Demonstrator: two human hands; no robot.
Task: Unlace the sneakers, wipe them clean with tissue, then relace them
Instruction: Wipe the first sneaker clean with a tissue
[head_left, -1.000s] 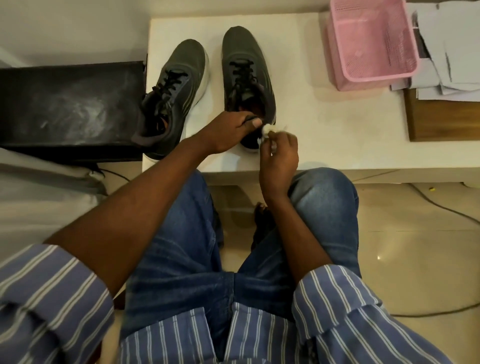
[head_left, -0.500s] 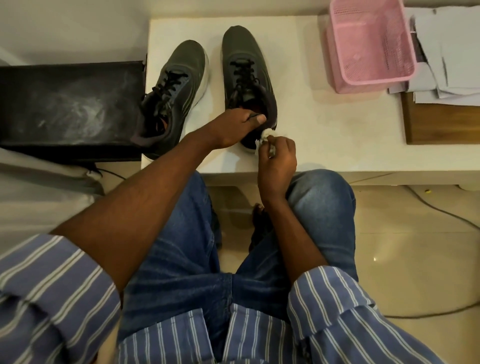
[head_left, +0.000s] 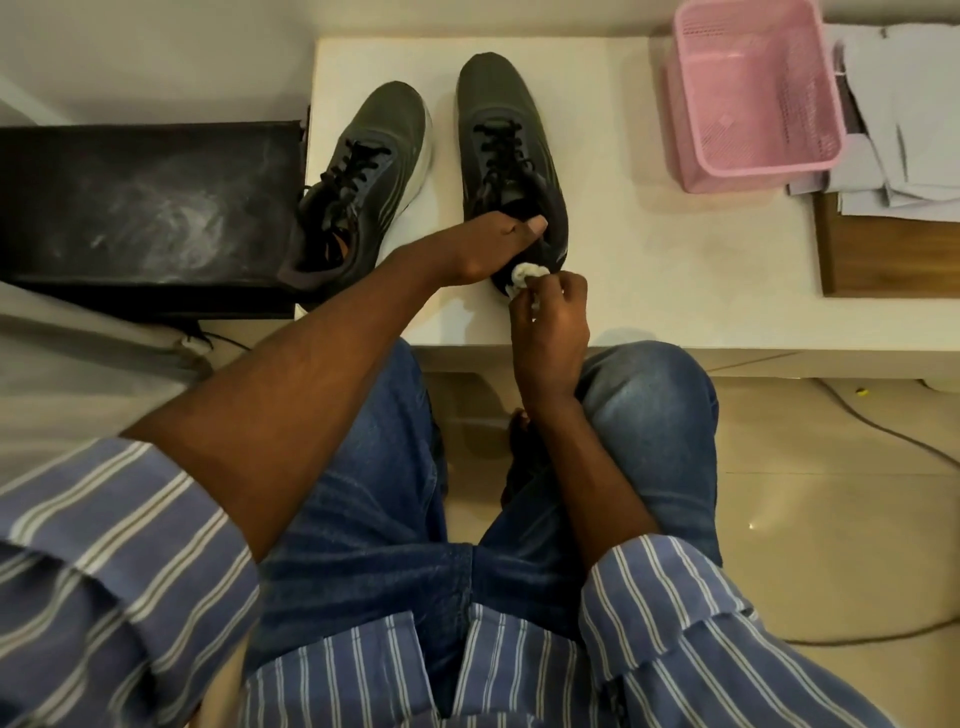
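Dark right sneaker (head_left: 506, 156) lies lengthwise on the white table (head_left: 649, 260), toe pointing away. Left hand (head_left: 488, 249) grips its heel collar; right hand (head_left: 550, 322) pinches crumpled tissue (head_left: 527, 274) against the heel.

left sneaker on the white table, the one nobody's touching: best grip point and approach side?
Probably the heel collar of the left sneaker: it faces the person, overhangs the white table edge, and its opening gapes. Come from the near side, thumb inside, fingers behind the heel. The left hand already holds the right sneaker that way.

2 dark grey sneakers (head_left: 506, 150) w/ black laces, pink basket (head_left: 753, 104).
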